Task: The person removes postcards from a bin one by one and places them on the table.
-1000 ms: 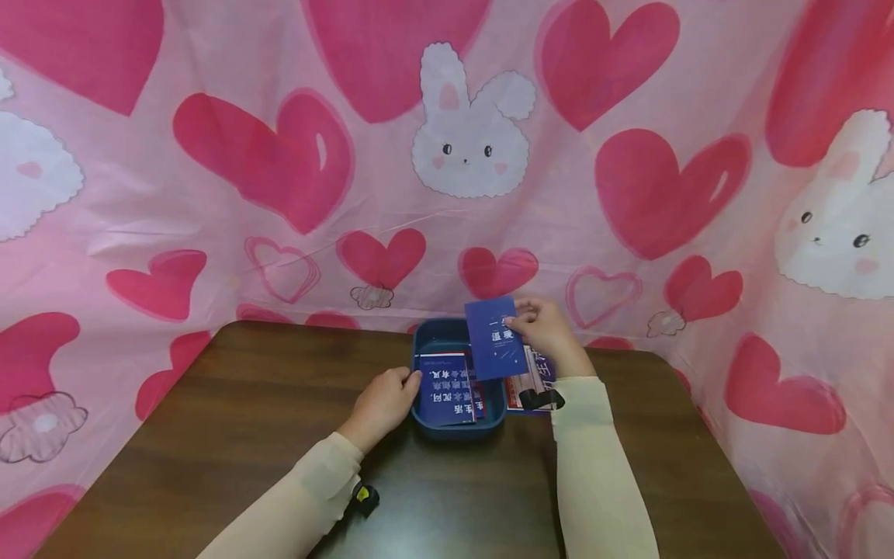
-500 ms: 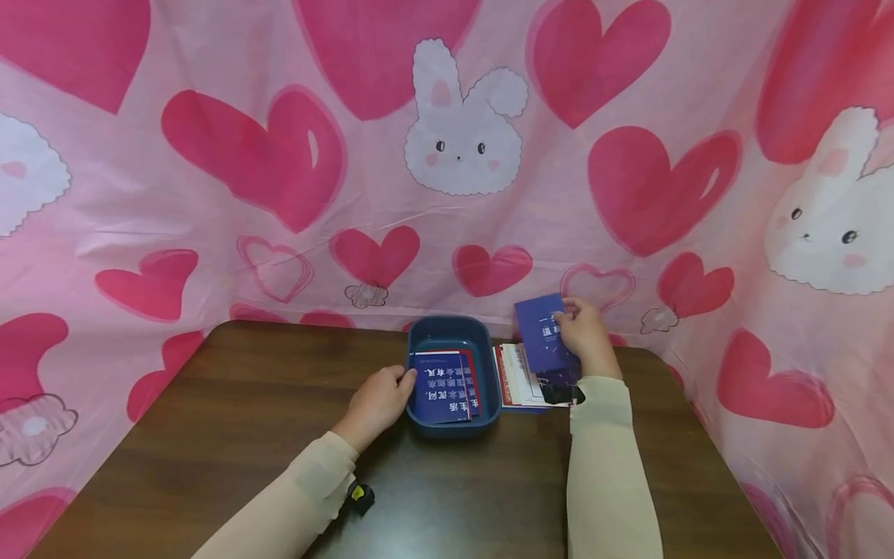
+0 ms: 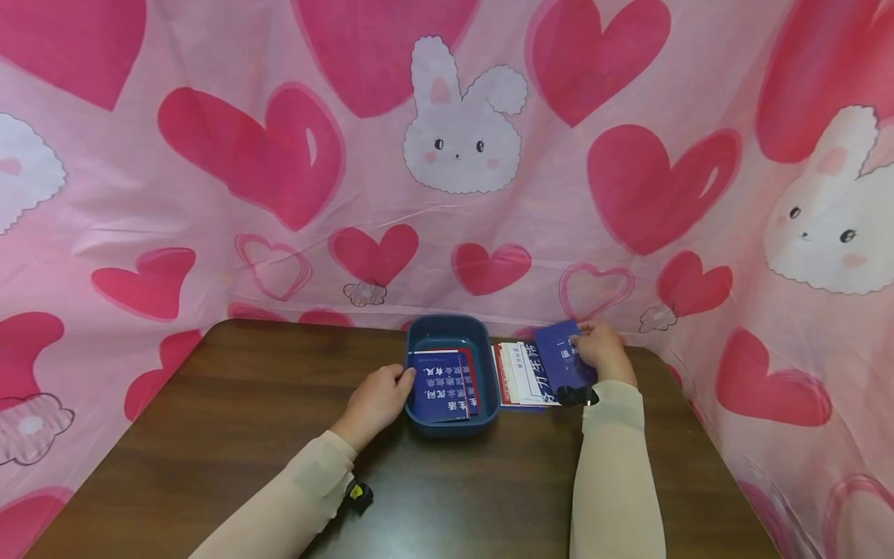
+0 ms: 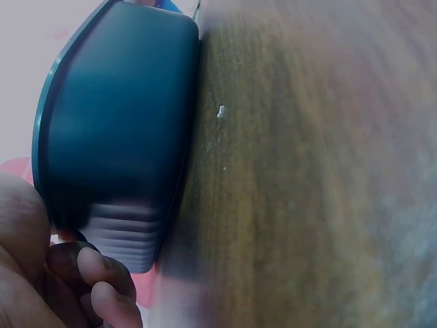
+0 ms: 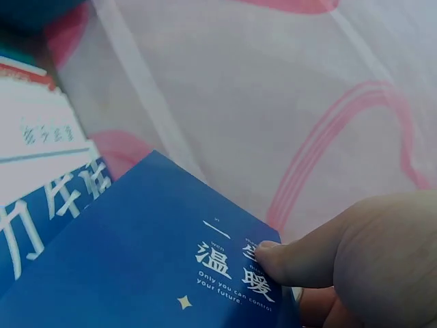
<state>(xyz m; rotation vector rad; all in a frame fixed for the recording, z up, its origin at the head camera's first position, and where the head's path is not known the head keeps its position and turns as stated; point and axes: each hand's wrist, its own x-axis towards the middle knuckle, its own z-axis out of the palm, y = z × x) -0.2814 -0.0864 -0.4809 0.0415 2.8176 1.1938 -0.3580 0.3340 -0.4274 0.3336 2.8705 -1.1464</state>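
My right hand pinches a blue card with white lettering, thumb on its printed face and fingers behind. The card overlaps a fanned row of cards on the table, white, red and blue ones among them. In the right wrist view the held card lies over a blue card with large white characters. My left hand grips the left rim of a dark blue rectangular bin, thumb over the edge and fingers curled against its outer wall. Inside the bin lie blue and red-edged cards.
The bin and card row stand near the back edge of a dark wooden table. Just behind hangs a pink curtain printed with hearts and rabbits. A small white speck lies on the wood beside the bin.
My right hand has carried the blue card from over the bin to the right and lowered it onto the right end of the card row. The left hand stays on the bin's rim.
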